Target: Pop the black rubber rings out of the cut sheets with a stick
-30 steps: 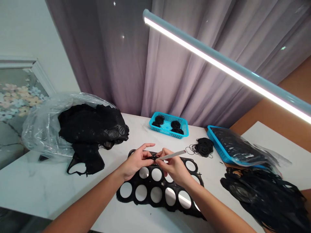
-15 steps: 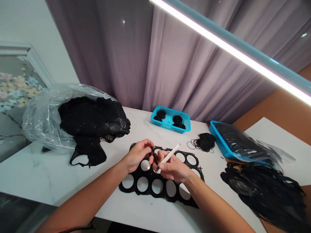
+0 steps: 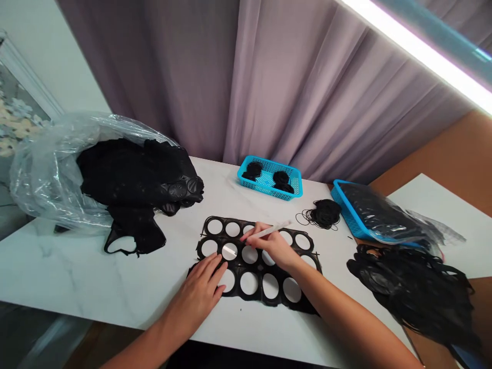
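Note:
My left hand [image 3: 196,293] lies flat with fingers spread on the lower left edge of a black sheet punched with rows of round holes [image 3: 239,269]. It holds nothing. My right hand [image 3: 273,247] rests over the sheet's upper middle, gripping a slim white pen-like tool [image 3: 266,232] with its tip pointing down at the sheet. The hand hides a few of the holes. A tangled coil of thin black cord [image 3: 325,214] lies on the table to the right of the sheet, beyond my right hand's reach point.
A white marble table [image 3: 65,271] carries everything. A clear plastic bag [image 3: 46,179] holds black cut material [image 3: 130,174] at left. A blue basket [image 3: 269,177] holds black coils. A blue tray [image 3: 357,210] holds a bagged black bundle. Loose black strips [image 3: 415,292] are heaped at lower right.
My left hand has moved down and left, and now lies flat on the sheet. The hands have parted, and the small black piece between them no longer shows. The view has shifted.

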`<state>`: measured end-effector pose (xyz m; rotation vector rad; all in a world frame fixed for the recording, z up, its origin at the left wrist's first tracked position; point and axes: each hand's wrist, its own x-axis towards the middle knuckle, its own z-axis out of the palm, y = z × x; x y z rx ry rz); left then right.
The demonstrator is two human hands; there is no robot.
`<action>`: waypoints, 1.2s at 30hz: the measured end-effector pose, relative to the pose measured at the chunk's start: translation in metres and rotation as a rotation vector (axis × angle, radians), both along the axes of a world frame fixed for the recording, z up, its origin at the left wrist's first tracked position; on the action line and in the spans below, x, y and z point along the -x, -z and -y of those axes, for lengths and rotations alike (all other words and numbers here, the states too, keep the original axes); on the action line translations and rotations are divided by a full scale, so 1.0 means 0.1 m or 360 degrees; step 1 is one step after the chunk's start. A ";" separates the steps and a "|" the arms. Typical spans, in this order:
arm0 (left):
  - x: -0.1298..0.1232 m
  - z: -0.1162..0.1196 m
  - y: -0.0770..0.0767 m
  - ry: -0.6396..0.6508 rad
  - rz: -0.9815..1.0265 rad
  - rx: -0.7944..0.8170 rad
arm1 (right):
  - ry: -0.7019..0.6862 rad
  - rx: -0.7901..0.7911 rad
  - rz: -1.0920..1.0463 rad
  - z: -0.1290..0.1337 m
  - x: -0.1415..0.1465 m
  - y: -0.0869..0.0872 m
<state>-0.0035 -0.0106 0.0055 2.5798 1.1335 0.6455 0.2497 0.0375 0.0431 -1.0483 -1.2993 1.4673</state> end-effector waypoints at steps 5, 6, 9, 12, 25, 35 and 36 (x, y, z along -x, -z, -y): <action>0.01 0.08 0.13 0.0013 -0.0227 -0.0262 | -0.0249 -0.0283 0.0439 0.11 0.25 0.24; 0.01 0.07 0.13 0.0008 -0.0237 -0.0256 | -0.0257 -0.0307 0.0470 0.12 0.27 0.25; 0.01 0.06 0.12 -0.0010 -0.0248 -0.0251 | -0.0259 -0.0330 0.0552 0.13 0.27 0.25; 0.01 0.07 0.10 -0.0015 -0.0247 -0.0252 | -0.0260 -0.0373 0.0625 0.12 0.26 0.25; 0.00 0.07 0.15 -0.0032 -0.0149 -0.0193 | -0.0393 -0.1164 0.1462 0.13 0.29 0.31; 0.03 0.13 0.08 -0.0085 -0.0208 -0.0233 | 0.0376 -0.0493 0.1172 -0.64 0.02 0.10; 0.05 0.14 0.08 -0.0120 -0.0206 -0.0249 | 0.0244 -0.0426 0.1044 -0.58 0.12 0.11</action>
